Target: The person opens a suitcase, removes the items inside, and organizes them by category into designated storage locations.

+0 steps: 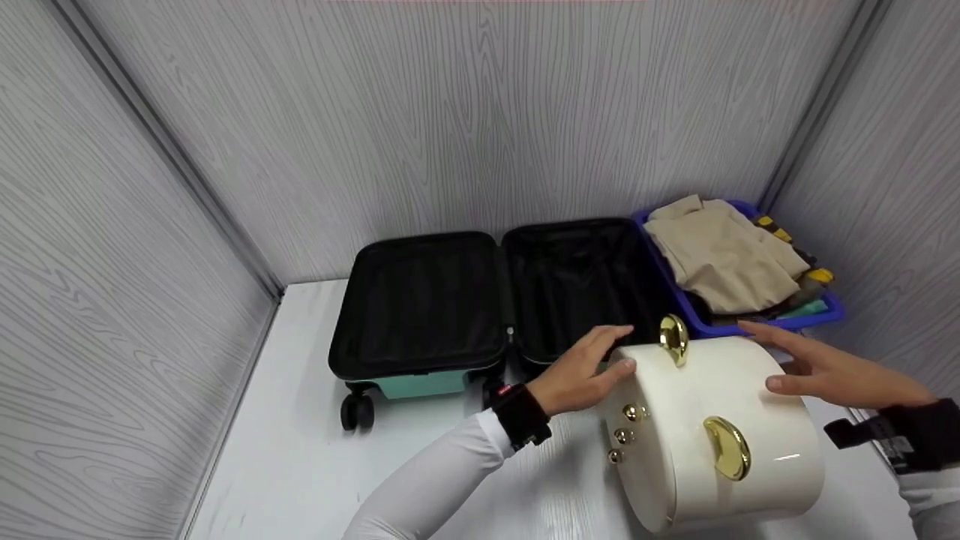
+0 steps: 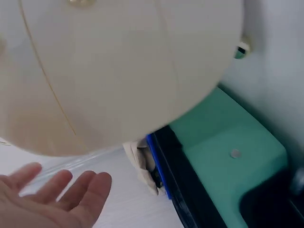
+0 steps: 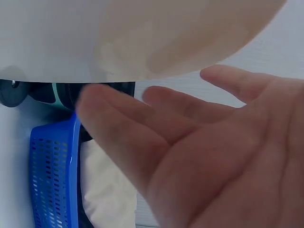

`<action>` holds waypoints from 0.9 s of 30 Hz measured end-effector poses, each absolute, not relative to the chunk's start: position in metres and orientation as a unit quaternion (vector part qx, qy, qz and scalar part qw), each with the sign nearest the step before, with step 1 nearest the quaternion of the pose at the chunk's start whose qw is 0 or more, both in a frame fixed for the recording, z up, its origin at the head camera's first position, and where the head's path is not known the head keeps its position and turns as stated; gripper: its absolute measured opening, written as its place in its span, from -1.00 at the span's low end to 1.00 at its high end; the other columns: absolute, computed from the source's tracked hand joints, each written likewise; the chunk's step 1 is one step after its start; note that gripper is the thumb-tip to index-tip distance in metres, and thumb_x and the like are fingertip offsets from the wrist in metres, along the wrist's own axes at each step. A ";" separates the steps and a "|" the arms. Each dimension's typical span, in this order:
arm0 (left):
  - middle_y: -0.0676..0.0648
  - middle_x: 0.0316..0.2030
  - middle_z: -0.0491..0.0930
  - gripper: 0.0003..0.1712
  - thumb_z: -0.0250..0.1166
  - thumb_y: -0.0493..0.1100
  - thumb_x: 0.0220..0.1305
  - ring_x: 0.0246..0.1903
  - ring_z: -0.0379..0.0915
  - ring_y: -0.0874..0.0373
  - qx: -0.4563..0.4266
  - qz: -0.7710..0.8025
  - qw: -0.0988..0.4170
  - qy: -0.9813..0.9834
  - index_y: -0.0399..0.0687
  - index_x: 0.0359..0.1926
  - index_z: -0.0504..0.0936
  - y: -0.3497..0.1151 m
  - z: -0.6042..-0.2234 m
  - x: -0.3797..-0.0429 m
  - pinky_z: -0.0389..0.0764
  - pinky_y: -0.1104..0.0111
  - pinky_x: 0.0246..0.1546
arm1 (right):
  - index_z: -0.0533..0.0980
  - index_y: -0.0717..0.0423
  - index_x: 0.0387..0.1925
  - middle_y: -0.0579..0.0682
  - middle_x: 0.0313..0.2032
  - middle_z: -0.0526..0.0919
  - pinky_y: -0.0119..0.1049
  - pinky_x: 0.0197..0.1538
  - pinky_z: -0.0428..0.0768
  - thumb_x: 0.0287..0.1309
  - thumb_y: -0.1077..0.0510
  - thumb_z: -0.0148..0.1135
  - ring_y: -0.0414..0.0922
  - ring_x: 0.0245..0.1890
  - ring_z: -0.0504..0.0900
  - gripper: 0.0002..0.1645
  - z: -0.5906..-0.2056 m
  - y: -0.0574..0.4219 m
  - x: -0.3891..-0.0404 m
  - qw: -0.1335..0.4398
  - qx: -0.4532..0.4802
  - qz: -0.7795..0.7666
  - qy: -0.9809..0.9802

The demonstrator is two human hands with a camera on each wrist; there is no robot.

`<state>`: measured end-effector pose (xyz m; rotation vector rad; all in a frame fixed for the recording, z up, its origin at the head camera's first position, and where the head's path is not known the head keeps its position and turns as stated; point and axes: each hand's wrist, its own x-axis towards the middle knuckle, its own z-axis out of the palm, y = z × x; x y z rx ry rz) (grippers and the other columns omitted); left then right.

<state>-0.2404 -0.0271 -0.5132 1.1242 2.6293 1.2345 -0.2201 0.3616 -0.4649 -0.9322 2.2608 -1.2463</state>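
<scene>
A white drum-shaped box (image 1: 750, 427) lies near the front right of the table, with two curved gold handles (image 1: 727, 448) on its round side and gold balls (image 1: 624, 435) on its flat end. My left hand (image 1: 581, 373) is at the left end of it, fingers extended. In the left wrist view, a gap shows between those fingers (image 2: 90, 194) and the white face. At the opposite end is my right hand (image 1: 836, 367), thumb and fingers spread; in the right wrist view the palm (image 3: 213, 161) faces the white end. Whether it touches the box is unclear.
Behind the box lies an unfolded suitcase (image 1: 424, 307) with black lining, mint-green shell and black wheels (image 1: 357, 411). Beside its right half stands a blue basket (image 1: 705, 328) holding folded beige cloth (image 1: 724, 251) and darker items. Grey wood-patterned walls (image 1: 450, 112) enclose the white table (image 1: 300, 450).
</scene>
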 end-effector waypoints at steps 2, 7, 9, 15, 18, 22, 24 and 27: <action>-0.09 0.62 0.32 -0.25 0.02 0.24 0.69 0.62 0.24 0.08 0.383 0.391 0.031 0.836 0.00 0.68 0.26 -0.025 -0.510 -0.243 0.30 0.24 0.61 | -0.18 -0.28 0.79 -0.66 0.43 0.18 -0.27 0.00 0.78 0.55 0.45 0.10 -0.45 0.25 0.59 0.11 -0.467 0.361 -0.216 0.221 -0.335 -0.462 0.791; -0.13 0.51 0.48 -0.38 0.11 0.10 0.69 0.54 0.36 0.13 0.419 0.383 0.020 0.823 -0.04 0.58 0.43 -0.022 -0.510 -0.245 0.34 0.35 0.56 | -0.28 -0.13 0.79 -0.58 0.44 0.27 -0.28 0.08 0.76 0.46 0.45 0.22 -0.47 0.31 0.53 0.22 -0.466 0.353 -0.210 0.238 -0.324 -0.473 0.784; -0.15 0.45 0.54 -0.44 0.14 0.06 0.68 0.49 0.43 0.14 0.423 0.382 0.010 0.822 -0.07 0.52 0.50 -0.024 -0.509 -0.246 0.37 0.39 0.53 | -0.25 -0.10 0.79 -0.56 0.43 0.29 -0.29 0.07 0.76 0.44 0.43 0.27 -0.46 0.30 0.54 0.23 -0.465 0.349 -0.209 0.233 -0.316 -0.469 0.791; -0.15 0.41 0.58 -0.46 0.20 0.05 0.65 0.44 0.47 0.13 0.429 0.380 0.020 0.819 -0.08 0.47 0.55 -0.038 -0.505 -0.242 0.41 0.39 0.50 | -0.22 -0.09 0.79 -0.43 0.43 0.35 -0.19 0.05 0.79 0.45 0.44 0.25 -0.35 0.29 0.60 0.19 -0.463 0.337 -0.208 0.256 -0.324 -0.485 0.771; -0.14 0.41 0.57 -0.45 0.21 0.07 0.65 0.44 0.47 0.14 0.428 0.373 0.033 0.822 -0.06 0.48 0.54 -0.048 -0.502 -0.240 0.43 0.37 0.49 | -0.22 -0.08 0.78 -0.40 0.44 0.36 -0.19 0.08 0.78 0.45 0.45 0.24 -0.32 0.30 0.60 0.19 -0.463 0.330 -0.208 0.264 -0.334 -0.492 0.760; -0.11 0.43 0.55 -0.42 0.21 0.12 0.65 0.45 0.46 0.15 0.425 0.358 0.055 0.830 -0.02 0.50 0.52 -0.065 -0.495 -0.238 0.48 0.32 0.47 | -0.22 0.05 0.77 -0.38 0.44 0.36 -0.24 0.12 0.76 0.44 0.44 0.28 -0.32 0.32 0.59 0.18 -0.463 0.317 -0.207 0.256 -0.345 -0.490 0.759; -0.09 0.42 0.55 -0.42 0.22 0.14 0.64 0.42 0.47 0.16 0.424 0.350 0.065 0.833 0.00 0.49 0.52 -0.074 -0.492 -0.236 0.51 0.32 0.43 | -0.23 0.19 0.75 -0.35 0.44 0.37 -0.24 0.11 0.76 0.43 0.43 0.29 -0.29 0.30 0.62 0.17 -0.463 0.310 -0.206 0.254 -0.350 -0.487 0.759; -0.08 0.40 0.56 -0.42 0.24 0.14 0.62 0.39 0.49 0.17 0.427 0.342 0.077 0.833 -0.01 0.48 0.53 -0.087 -0.489 -0.232 0.52 0.33 0.42 | -0.25 0.33 0.71 -0.08 0.47 0.37 -0.20 0.08 0.79 0.42 0.41 0.33 -0.24 0.25 0.68 0.17 -0.465 0.299 -0.204 0.257 -0.353 -0.482 0.759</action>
